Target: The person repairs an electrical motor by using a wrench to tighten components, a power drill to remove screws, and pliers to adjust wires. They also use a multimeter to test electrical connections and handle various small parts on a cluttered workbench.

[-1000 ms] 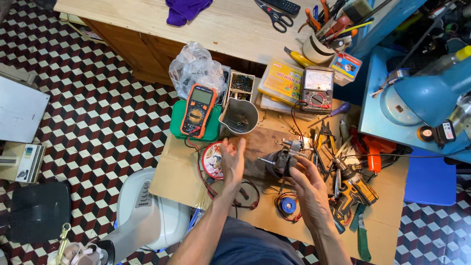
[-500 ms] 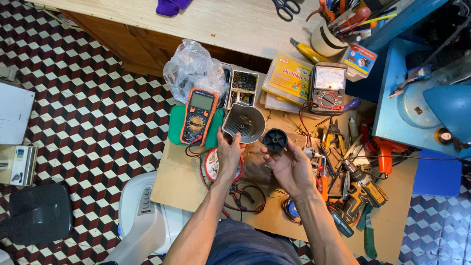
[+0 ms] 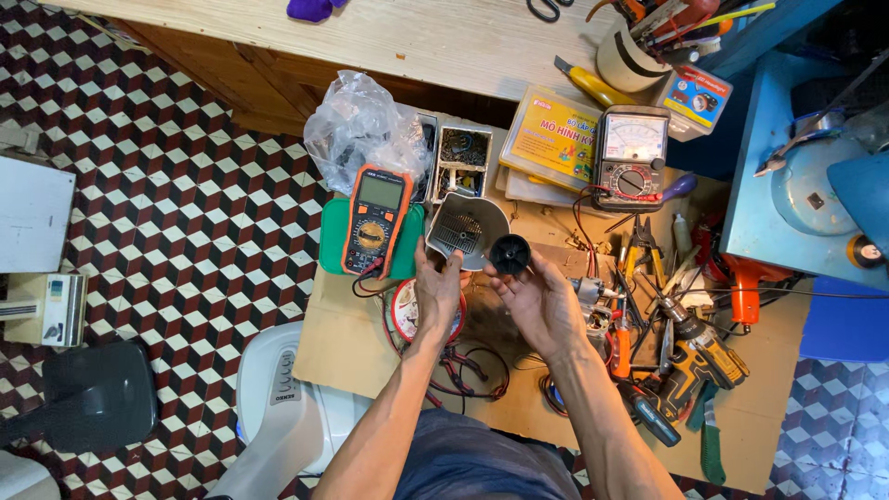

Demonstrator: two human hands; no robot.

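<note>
The grey funnel-shaped housing is held up over the cardboard-covered counter, its wide mouth turned toward the camera so the slotted grille inside shows. The left hand grips its lower left rim, fingers closed around the edge. Just right of the housing, touching or nearly touching its rim, is a round black cap, pinched between the fingers of the right hand, which are closed on it.

Just left of the housing lies an orange multimeter on a green pad. Beyond the multimeter, further from the person, sits a crumpled clear plastic bag. Directly behind the housing stands a small open box of parts. To the housing's right, past the cap, an analogue meter with a dial rests beside a yellow flat box. Below the housing, under the left wrist, a round red-and-white disc lies on the counter among red and black leads. Well right of the housing is a heap of pliers, screwdrivers and a yellow cordless drill.
</note>
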